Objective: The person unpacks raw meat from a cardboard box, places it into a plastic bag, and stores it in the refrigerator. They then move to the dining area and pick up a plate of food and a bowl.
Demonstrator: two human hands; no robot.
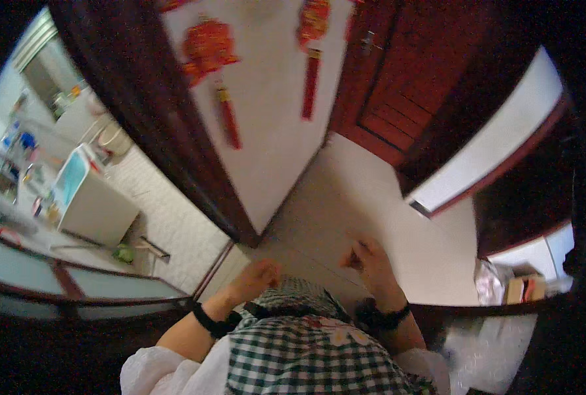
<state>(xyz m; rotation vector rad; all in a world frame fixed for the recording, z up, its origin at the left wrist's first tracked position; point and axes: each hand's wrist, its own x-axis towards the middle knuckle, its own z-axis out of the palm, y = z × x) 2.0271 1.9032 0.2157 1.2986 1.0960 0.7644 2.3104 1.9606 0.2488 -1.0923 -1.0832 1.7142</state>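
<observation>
In front of my waist, my left hand (261, 277) is raised with its fingers curled inward. Blur hides its fingertips, and I make out no object in it. My right hand (366, 254) is held a little farther forward, with a gap between its bent fingers and nothing visible in them. A black band circles each wrist. Between my forearms hangs a green-and-white checked apron (312, 355) with a flower motif, and neither hand plainly touches it. Pale floor (317, 222) lies beyond both hands.
A dark doorframe (174, 148) stands ahead left; past it are a white bin-like container (100, 207) and cluttered surfaces. Red tasselled ornaments (210, 52) hang on a white wall (268, 163). Ahead right is a reddish-brown door (401, 94). A cardboard box (517, 290) sits at right.
</observation>
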